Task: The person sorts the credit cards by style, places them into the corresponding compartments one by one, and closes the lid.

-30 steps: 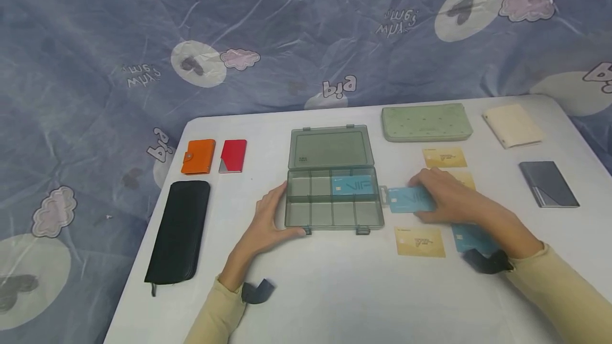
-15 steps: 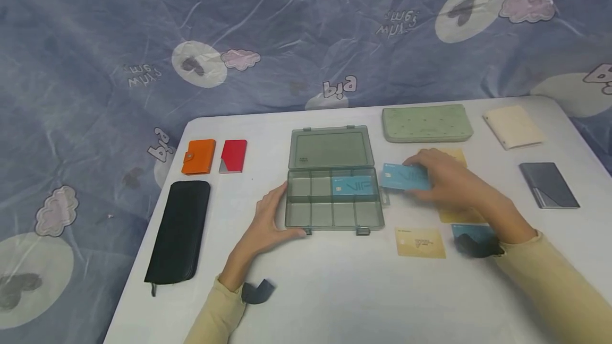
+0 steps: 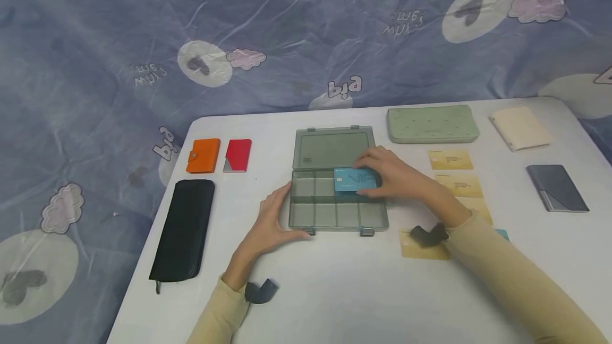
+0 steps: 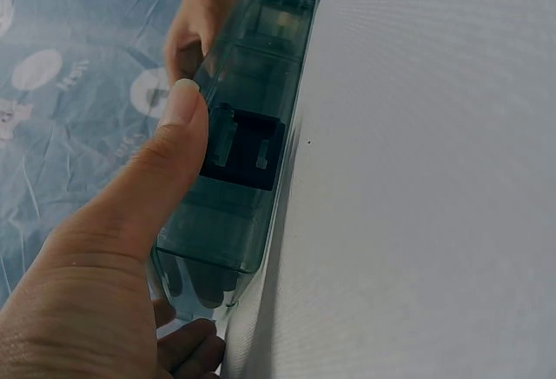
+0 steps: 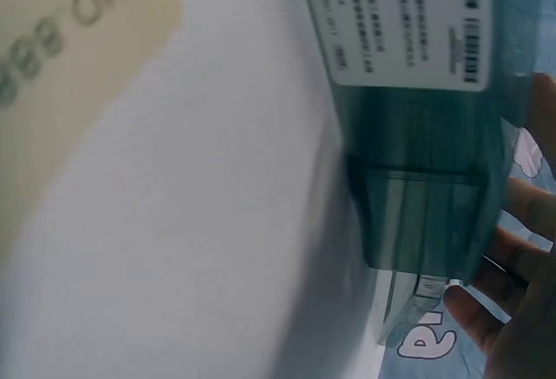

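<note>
A translucent green compartment box (image 3: 325, 215) lies with its lid folded back in the middle of the white table. My left hand (image 3: 269, 230) holds its front left corner; in the left wrist view the thumb (image 4: 169, 140) lies on the front wall beside a dark latch (image 4: 243, 146), with fingers curled at the left side. My right hand (image 3: 389, 174) pinches a blue VIP card (image 3: 351, 180) by its right end, over the back right compartments. Another blue card, seen there earlier, is hidden beneath it. In the right wrist view, right fingers (image 5: 473, 318) show beyond the box's end.
Gold cards (image 3: 450, 160) lie right of the box, and one (image 3: 418, 248) is partly under my right wrist. Behind are a green case (image 3: 432, 124), a cream notebook (image 3: 520, 128) and a dark card holder (image 3: 557, 188). Leftward lie orange (image 3: 203, 155) and red (image 3: 238, 155) holders and a black wallet (image 3: 184, 230).
My right hand has lifted the blue card from beside the box and carried it left over the back right compartments. The left hand has stayed at the corner.
</note>
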A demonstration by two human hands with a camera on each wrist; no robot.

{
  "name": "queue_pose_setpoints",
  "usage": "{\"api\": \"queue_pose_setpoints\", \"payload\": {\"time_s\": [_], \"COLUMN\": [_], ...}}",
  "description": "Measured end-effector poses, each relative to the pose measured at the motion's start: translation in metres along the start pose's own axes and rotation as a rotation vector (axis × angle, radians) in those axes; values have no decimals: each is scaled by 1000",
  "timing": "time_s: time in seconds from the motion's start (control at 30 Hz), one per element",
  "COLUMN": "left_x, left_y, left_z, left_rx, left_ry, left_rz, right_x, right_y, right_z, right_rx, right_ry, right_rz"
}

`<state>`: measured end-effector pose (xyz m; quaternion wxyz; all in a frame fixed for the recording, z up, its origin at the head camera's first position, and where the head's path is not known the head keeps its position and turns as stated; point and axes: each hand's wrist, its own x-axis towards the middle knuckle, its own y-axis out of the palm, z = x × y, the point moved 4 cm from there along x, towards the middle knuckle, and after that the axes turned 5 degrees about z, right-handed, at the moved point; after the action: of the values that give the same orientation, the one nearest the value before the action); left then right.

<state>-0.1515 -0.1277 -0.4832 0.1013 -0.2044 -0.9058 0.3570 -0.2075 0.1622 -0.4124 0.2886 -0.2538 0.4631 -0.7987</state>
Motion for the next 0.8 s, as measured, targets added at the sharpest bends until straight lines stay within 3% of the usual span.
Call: {"api": "queue_pose_setpoints", "payload": {"time_s": [0.53,0.63,0.8], "left_x": [0,0,0], "left_y": [2,2,0], "left_z": [0,0,-1], "left_rx": [8,7,16], "left_ry": [6,9,11], "left_rz": [2,2,-8], "right_x": [-26,-44,-96], "right_y": [1,-6,-19], "right_z": [-10,-12,-22], "right_rx": [-47,-31,-53], "right_ry": [-8,33,166], "right_rz": [-59,-80,-63]}}
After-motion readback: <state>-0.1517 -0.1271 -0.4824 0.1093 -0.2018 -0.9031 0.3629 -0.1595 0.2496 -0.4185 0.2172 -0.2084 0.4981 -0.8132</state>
